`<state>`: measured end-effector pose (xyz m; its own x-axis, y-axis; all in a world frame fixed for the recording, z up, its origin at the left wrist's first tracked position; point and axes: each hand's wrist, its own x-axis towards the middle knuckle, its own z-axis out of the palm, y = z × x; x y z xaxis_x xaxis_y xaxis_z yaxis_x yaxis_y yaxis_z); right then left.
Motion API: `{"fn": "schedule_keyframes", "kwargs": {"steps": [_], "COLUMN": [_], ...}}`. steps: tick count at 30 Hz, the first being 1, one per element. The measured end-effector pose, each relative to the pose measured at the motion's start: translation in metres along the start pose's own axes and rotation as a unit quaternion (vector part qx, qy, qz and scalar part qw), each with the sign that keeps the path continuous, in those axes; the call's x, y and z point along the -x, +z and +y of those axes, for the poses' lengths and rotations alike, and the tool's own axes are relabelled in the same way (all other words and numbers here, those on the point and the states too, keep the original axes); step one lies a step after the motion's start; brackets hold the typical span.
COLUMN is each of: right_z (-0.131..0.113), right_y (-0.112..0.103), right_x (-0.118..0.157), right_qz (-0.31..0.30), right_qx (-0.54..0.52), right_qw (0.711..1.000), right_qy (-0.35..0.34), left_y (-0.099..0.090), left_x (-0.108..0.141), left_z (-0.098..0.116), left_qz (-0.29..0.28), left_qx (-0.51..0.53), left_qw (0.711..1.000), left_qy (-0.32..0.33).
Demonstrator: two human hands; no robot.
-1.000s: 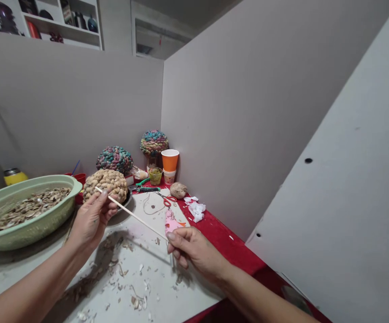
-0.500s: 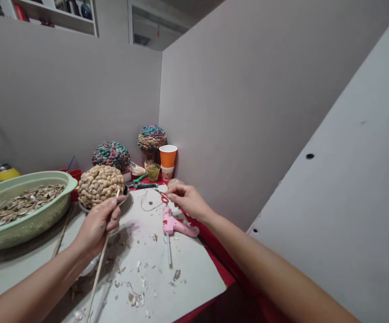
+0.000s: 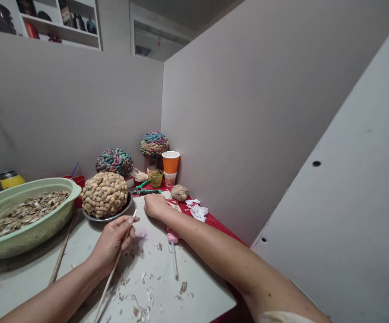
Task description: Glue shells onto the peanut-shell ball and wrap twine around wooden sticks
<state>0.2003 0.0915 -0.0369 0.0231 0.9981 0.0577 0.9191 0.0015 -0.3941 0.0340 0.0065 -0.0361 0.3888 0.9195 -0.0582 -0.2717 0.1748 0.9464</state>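
Observation:
My left hand (image 3: 116,240) is closed around a thin pale wooden stick (image 3: 108,280), whose tip points up and away past the fingers. Over the far part of the white board, my right hand (image 3: 155,207) is curled with its fingertips turned down; whatever they hold is hidden. Under my right forearm, a pink glue gun (image 3: 172,237) shows only its rear end, with a clear glue stick (image 3: 174,264) poking out. Left of my right hand, a ball covered in peanut shells (image 3: 105,195) rests in a metal bowl (image 3: 108,218).
A green basin (image 3: 29,242) of shell pieces stands at the left, beside a brown stick (image 3: 61,251). Two coloured shell-covered balls (image 3: 114,161), an orange cup (image 3: 170,162), green-handled pliers (image 3: 150,191), a twine ball (image 3: 180,192) and crumpled tissue (image 3: 198,211) lie behind.
My right hand has moved left and down from beside the red-handled scissors, its forearm now covering most of the glue gun. My left hand has shifted right with the stick. The view has tilted slightly.

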Motion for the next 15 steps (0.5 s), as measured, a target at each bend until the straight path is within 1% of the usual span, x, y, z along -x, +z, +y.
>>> {"fn": "schedule_keyframes", "kwargs": {"steps": [3,5,7,10,13,15], "right_z": [0.01,0.021,0.032,0.042,0.044,0.044], "right_y": [-0.008,-0.023,-0.045,-0.086,-0.125,-0.145], "right_x": [-0.003,-0.002,-0.002,0.002,0.009,0.013], "right_qz": [0.009,0.027,0.055,0.111,0.162,0.191], "right_qx": [-0.045,-0.092,-0.146,-0.23,-0.304,-0.333], "right_qw": [0.999,0.995,0.988,0.967,0.939,0.923], "right_qy": [0.005,-0.002,-0.01,-0.007,-0.008,-0.012], "left_y": [0.0,0.0,0.0,0.001,0.002,0.001], "left_x": [0.0,0.001,0.002,0.003,0.004,0.004], "left_z": [0.001,0.002,0.003,0.002,0.001,-0.001], "left_qz": [0.0,-0.001,0.001,0.007,0.007,0.001], "left_qx": [0.006,0.011,0.013,0.012,0.01,0.01], "left_qw": [1.0,1.0,1.0,1.0,0.999,0.999], "left_qy": [-0.003,-0.004,-0.009,-0.023,-0.033,-0.042]}}
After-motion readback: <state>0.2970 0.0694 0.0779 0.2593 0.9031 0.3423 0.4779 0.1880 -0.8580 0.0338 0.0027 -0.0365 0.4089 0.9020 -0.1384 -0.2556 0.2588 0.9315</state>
